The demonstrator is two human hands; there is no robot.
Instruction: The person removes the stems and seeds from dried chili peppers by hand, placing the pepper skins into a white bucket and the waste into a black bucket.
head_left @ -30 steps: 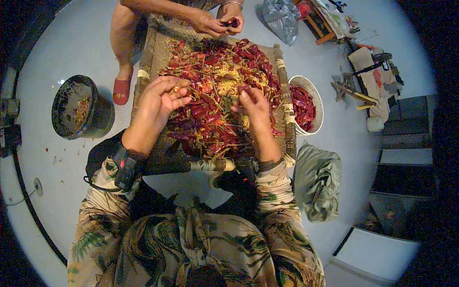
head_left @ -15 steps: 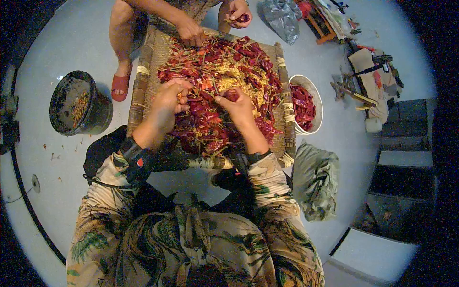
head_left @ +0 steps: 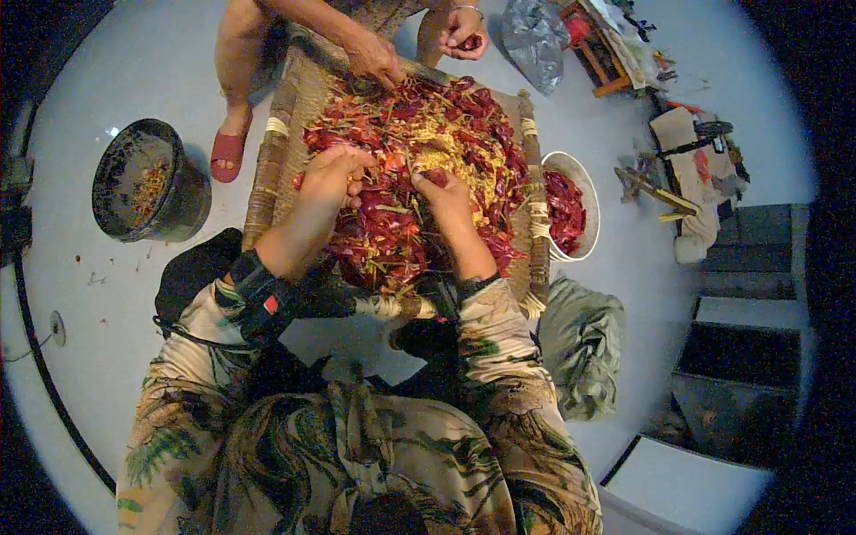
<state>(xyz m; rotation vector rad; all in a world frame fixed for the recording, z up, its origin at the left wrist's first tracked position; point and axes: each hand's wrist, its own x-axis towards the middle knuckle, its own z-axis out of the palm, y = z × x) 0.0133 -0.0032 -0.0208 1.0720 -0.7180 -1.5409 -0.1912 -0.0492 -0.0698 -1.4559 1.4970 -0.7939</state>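
Dried red chili peppers [head_left: 379, 245] lie heaped with yellow seeds [head_left: 437, 153] and stems on a woven tray [head_left: 283, 178] with a thick wooden frame. Over the left part of the heap, my left hand [head_left: 335, 178] is closed, fingers bent together; what they pinch is hidden. My right hand [head_left: 450, 209] is closed around a dark red chili pepper [head_left: 435, 177], with the thumb pointing toward my left hand. A small gap separates the two hands, and peppers show between and beneath them.
Across the tray, another person's hand [head_left: 376, 61] reaches into the heap, and their other hand [head_left: 464, 34] holds dark red pieces. A black bucket [head_left: 183, 201] stands left; a white bucket [head_left: 593, 209] of red peppers stands right, near a greenish sack [head_left: 584, 348].
The view has shifted slightly. My hands stay over the heap in nearly the same pose, a little closer together. The other person's reaching hand has moved slightly right along the tray's far side.
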